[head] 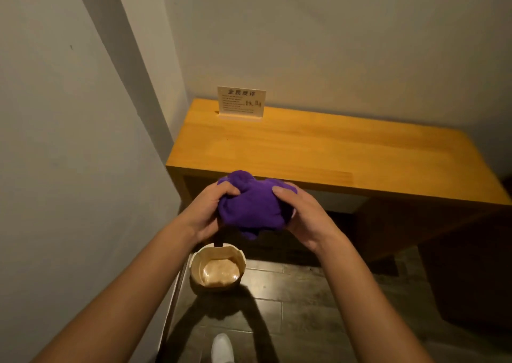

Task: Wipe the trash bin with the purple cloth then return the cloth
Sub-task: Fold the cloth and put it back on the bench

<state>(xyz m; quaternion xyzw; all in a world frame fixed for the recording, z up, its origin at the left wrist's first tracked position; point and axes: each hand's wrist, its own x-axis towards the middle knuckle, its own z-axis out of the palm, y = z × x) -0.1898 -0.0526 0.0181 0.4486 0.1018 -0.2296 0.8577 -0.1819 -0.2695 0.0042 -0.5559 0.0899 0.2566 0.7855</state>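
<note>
A bunched purple cloth (250,204) is held in the air in front of the desk's front edge. My left hand (209,210) grips its left side and my right hand (300,213) grips its right side. Below them, on the dark floor beside the left wall, stands a small round trash bin (241,257) with a light plastic liner inside. The cloth hangs above the bin and does not touch it.
A wooden desk (318,152) stands against the back wall, with a small sign card (241,102) at its back left. A white wall runs close on the left. A white shoe (222,347) shows on the dark wooden floor at the bottom.
</note>
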